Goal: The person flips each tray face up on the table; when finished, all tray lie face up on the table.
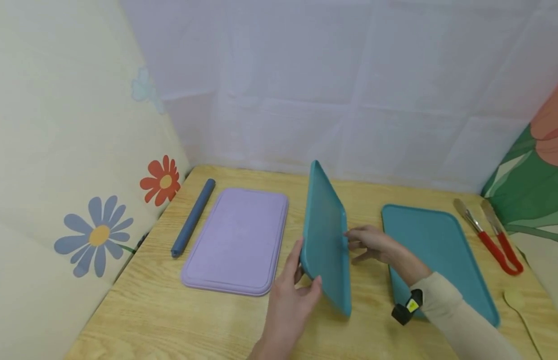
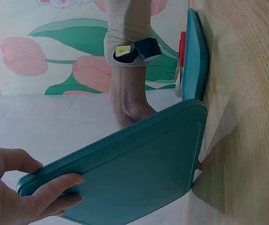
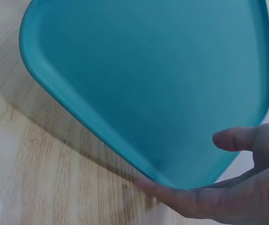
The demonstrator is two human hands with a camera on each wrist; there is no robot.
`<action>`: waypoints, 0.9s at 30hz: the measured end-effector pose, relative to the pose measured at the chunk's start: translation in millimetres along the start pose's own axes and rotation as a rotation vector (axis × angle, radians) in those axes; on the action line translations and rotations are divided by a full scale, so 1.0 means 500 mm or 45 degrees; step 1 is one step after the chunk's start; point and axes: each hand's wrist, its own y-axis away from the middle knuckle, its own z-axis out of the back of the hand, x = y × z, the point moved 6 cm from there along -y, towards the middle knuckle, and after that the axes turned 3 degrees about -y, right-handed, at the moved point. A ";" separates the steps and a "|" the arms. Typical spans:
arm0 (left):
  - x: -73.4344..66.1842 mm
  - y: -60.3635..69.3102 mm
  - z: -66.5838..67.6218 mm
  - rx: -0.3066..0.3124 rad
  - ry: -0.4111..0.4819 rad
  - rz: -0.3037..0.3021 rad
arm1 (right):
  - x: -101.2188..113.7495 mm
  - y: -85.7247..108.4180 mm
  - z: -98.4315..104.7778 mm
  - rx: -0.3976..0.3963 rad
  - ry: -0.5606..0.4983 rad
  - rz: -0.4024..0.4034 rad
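Teal tray leans steeply, not yet flat; left hand pinches it, right hand touches its rim, fingers extended.

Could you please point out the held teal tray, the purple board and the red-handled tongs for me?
Held teal tray (image 1: 326, 235): head view, middle of its visible face.
Purple board (image 1: 238, 240): head view, middle of its flat top.
Red-handled tongs (image 1: 490, 246): head view, on one red handle.

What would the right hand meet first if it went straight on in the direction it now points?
The right hand would most likely meet the tilted, teal, rectangular tray directly before it. It seems to touch the tray's edge, though depth makes the exact contact unclear.
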 end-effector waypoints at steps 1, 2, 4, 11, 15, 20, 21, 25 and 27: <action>0.003 -0.001 0.002 -0.002 0.016 0.033 | -0.002 -0.001 0.002 -0.003 -0.003 0.001; 0.005 -0.002 0.003 -0.002 0.039 0.062 | -0.004 -0.001 0.004 -0.012 -0.002 0.004; 0.010 -0.003 0.007 0.005 0.097 0.120 | -0.007 -0.001 0.009 -0.036 0.016 0.013; 0.020 -0.007 0.015 0.033 0.302 0.240 | -0.010 0.005 0.026 -0.083 0.246 0.070; 0.021 -0.011 0.022 0.031 0.276 0.214 | -0.008 0.008 0.037 -0.097 0.357 0.126; 0.022 -0.022 0.028 0.056 0.325 0.153 | -0.014 0.010 0.050 -0.107 0.369 0.144; 0.022 -0.025 0.030 0.062 0.352 0.137 | -0.015 0.010 0.052 -0.111 0.363 0.142; 0.023 -0.040 0.035 0.087 0.413 0.083 | -0.019 0.009 0.056 -0.133 0.378 0.131; 0.028 -0.048 0.036 0.106 0.427 0.115 | -0.022 0.008 0.058 -0.155 0.389 0.118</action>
